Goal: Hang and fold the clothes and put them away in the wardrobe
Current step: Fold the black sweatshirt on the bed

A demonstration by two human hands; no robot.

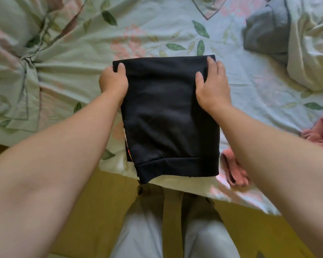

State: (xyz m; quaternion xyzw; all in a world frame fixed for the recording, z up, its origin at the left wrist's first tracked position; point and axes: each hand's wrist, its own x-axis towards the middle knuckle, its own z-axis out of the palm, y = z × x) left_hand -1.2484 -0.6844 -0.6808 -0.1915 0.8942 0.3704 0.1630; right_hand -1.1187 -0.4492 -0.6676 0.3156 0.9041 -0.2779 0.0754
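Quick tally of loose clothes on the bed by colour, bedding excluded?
Black: 1, the folded black garment, held at its far corners by the left hand and right hand.
Pink: 1, the crumpled pink garment at the bed edge.
Grey: 1, the grey garment at far right.
Total: 3

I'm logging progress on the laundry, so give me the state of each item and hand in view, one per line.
black garment: folded into a rectangle, flat on the bed, ribbed hem toward the person
left hand: gripping the garment's far left corner
right hand: gripping the garment's far right corner
pink garment: unfolded, crumpled at the bed edge
grey cloth: bunched up
floral bedsheet: wrinkled
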